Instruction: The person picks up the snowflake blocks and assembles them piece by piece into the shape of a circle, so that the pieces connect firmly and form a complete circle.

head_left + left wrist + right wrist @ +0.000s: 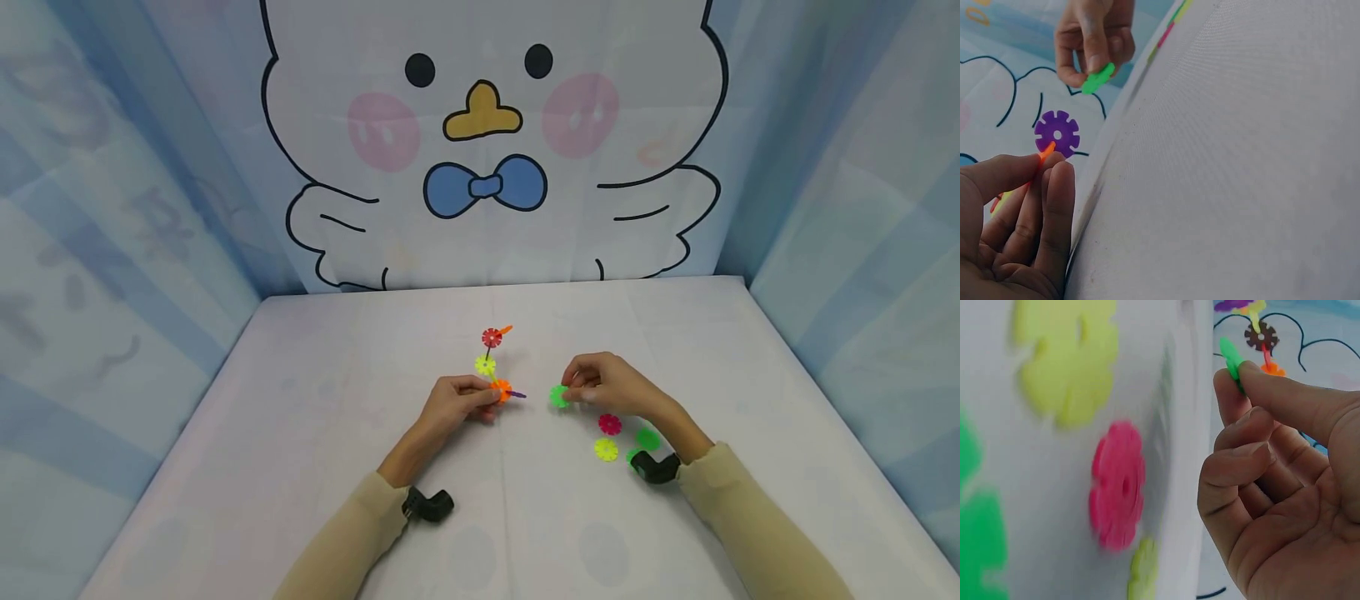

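Over the middle of the bench [300, 417], short of its far edge, the left hand [453, 402], fingertips closed, pinches a linked disc chain [486, 365] and the right hand [611, 383] likewise one green disc [558, 397], seemingly leaving slotted rims exposed.

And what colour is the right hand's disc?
The disc is bright green, clearest in the left wrist view.
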The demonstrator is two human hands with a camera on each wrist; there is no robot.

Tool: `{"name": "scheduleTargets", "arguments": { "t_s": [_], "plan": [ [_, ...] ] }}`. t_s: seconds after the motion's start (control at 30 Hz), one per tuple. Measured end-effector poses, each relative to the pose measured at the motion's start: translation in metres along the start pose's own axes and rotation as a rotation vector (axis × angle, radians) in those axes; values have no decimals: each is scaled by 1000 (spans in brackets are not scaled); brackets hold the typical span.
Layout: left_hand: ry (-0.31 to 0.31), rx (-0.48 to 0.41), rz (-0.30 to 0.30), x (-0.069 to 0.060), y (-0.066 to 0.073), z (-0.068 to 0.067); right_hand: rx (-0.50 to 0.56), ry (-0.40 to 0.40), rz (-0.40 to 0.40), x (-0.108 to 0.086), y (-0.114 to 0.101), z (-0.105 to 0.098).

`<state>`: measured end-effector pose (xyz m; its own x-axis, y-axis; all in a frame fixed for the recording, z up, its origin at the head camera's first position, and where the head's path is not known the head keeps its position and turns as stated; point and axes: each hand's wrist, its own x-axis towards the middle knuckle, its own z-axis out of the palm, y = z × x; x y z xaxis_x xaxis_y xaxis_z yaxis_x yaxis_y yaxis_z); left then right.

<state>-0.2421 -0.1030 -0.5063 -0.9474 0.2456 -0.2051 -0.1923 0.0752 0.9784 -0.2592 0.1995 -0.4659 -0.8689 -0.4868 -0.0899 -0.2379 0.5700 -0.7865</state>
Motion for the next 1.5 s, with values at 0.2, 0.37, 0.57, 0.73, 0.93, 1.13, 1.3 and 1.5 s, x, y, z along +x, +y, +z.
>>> {"name": "scheduleTargets", "arguments": {
  "t_s": [0.2,0.37,0.57,0.73,0.93,1.13,1.3,1.5],
  "plan": [
    [-6,-2,-10,-2,-1,0,39,-27,-16,9,-10,14],
    [-3,0,-9,-3,-3,0,52,-48,-17,13,-15,21],
    [-3,-3,-2,-3,-6,0,45,-51,-30,17,-18,27],
    [-9,-4,-4,-4,-3,0,71,-43,-26,20,-17,30],
    [-5,-11,-10,-2,-2,0,119,-45,16,21,-17,32],
    [-18,-16,-1,-1,-4,0,147,-48,59,18,-20,32],
    [-25,-18,16,-2,-3,0,176,-55,59,19,-19,33],
    [-28,-5,35,-1,-2,-1,207,-56,44,21,-18,35]
  ]
}}
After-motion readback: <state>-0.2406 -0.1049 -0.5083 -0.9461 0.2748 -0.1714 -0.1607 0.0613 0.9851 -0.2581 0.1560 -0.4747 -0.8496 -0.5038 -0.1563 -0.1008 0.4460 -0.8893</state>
